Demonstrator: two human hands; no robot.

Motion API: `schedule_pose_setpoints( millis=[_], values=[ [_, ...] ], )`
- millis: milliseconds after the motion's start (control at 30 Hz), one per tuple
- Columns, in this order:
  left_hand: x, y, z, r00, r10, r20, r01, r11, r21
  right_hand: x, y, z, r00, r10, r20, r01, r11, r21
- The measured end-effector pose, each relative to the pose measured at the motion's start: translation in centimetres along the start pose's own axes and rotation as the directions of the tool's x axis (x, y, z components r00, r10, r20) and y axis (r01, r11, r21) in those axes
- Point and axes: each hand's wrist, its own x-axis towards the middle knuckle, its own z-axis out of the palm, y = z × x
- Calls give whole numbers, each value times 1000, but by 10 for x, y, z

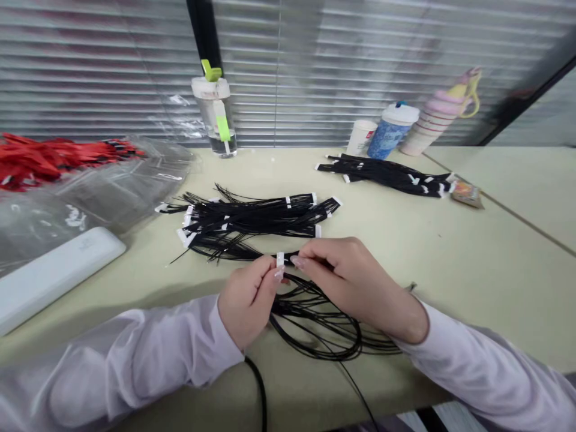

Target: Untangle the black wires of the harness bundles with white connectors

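My left hand and my right hand meet at the middle of the table, both closed in a pinch on a bundle of thin black cords. Between the fingertips sits a small white band wrapped round the cords. The loose cord loops trail toward me under my right wrist and over the table edge. Just beyond my hands lies a pile of banded black cord bundles.
A second pile of banded black cords lies at the back right near cups and a pink bottle. A clear bottle stands at the back. At left are plastic bags, red straps and a white flat case.
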Motion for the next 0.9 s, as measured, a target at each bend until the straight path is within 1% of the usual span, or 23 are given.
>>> schedule_pose_setpoints(
  millis=[200, 267, 333, 400, 433, 467, 500, 533, 567, 600, 633, 667, 700, 733, 800, 833, 900],
  values=[
    [-4, -5, 1, 994, 75, 80, -74, 997, -8, -3, 0, 7, 997, -58, -48, 59, 998, 17],
    [-5, -6, 1, 991, 97, 89, -98, 995, 7, -2, -1, 11, 996, -57, -64, 59, 997, 43],
    [-4, -6, 1, 993, 90, 79, -90, 996, 0, -1, -1, 12, 996, -52, -67, 57, 997, 61],
    [-2, -5, 2, 999, 38, 33, -36, 998, -46, 2, 2, 8, 997, -36, -64, 40, 997, 61],
    [0, -5, 2, 1000, -15, -3, 15, 996, -88, 3, 5, 2, 998, -17, -67, 21, 998, 54],
    [2, -5, 3, 995, -88, -38, 81, 986, -147, 4, 9, -5, 997, 11, -74, -9, 999, 36],
    [4, -6, 4, 982, -178, -70, 159, 963, -219, 5, 13, -13, 996, 43, -73, -42, 999, 15],
    [6, -7, 5, 958, -272, -94, 233, 925, -300, 5, 18, -22, 996, 74, -52, -75, 997, -7],
    [9, -8, 6, 929, -355, -109, 291, 878, -379, 5, 23, -32, 995, 100, 5, -100, 995, -23],
    [11, -9, 7, 902, -415, -118, 326, 834, -446, 5, 28, -40, 987, 112, 112, -111, 994, -19],
    [13, -10, 8, 883, -452, -128, 337, 800, -497, 4, 31, -47, 966, 115, 231, -115, 993, -13],
    [15, -12, 9, 874, -466, -140, 332, 781, -529, 3, 33, -53, 937, 108, 333, -109, 994, -13],
    [16, -13, 9, 873, -464, -152, 318, 776, -544, 1, 34, -56, 908, 95, 408, -94, 995, -21],
    [16, -13, 10, 876, -455, -158, 305, 778, -548, 0, 34, -57, 889, 81, 451, -70, 997, -42],
    [17, -14, 10, 880, -446, -163, 295, 783, -547, -3, 30, -55, 869, 39, 494, -3, 997, -74],
    [16, -14, 11, 879, -448, -162, 298, 783, -545, -4, 26, -54, 854, 6, 520, 30, 998, -61],
    [16, -14, 10, 872, -462, -162, 315, 783, -537, -8, 20, -54, 809, -52, 586, 69, 998, -6]
  ],
)
